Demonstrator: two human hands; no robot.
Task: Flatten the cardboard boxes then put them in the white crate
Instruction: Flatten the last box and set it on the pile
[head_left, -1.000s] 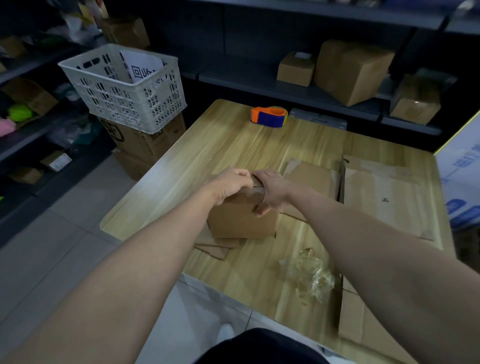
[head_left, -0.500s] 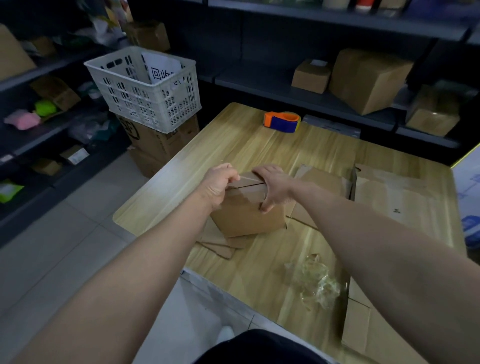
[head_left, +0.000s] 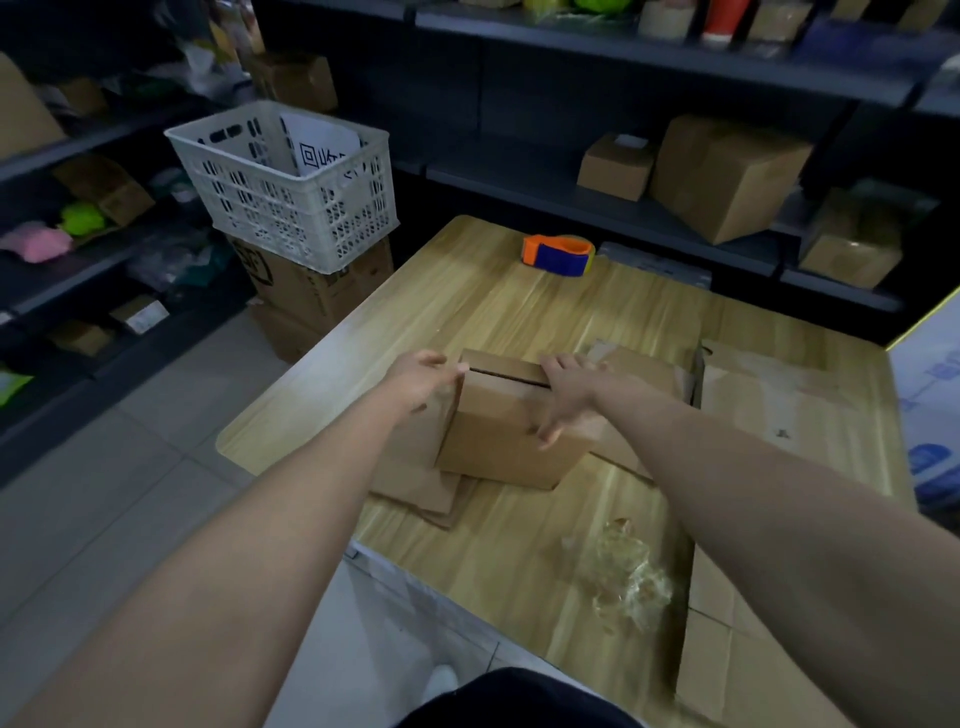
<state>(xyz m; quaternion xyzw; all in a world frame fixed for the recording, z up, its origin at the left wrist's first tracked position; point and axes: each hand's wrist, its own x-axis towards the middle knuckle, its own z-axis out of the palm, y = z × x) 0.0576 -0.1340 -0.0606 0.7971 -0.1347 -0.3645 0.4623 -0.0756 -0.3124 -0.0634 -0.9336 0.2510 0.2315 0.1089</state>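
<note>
A small brown cardboard box (head_left: 498, 441) stands on the wooden table (head_left: 467, 312), with a dark gap showing along its top seam. My left hand (head_left: 423, 376) holds the box's upper left edge, thumb on top. My right hand (head_left: 566, 395) grips the upper right corner, fingers over the top and thumb down the front face. Flattened cardboard (head_left: 415, 488) lies under the box. More flat sheets (head_left: 779, 395) lie to the right. The white crate (head_left: 291, 208) sits off the table's far left corner on stacked boxes (head_left: 311, 296), with a printed sheet inside.
An orange and blue tape dispenser (head_left: 558, 254) rests at the table's far edge. Crumpled clear tape (head_left: 623, 577) lies near the front edge, beside another flat cardboard piece (head_left: 727, 649). Dark shelves with boxes surround the table. Tiled floor lies to the left.
My hands have moved apart from the middle of the box top to its left and right edges. A gap has opened along the top seam, and the box has turned slightly.
</note>
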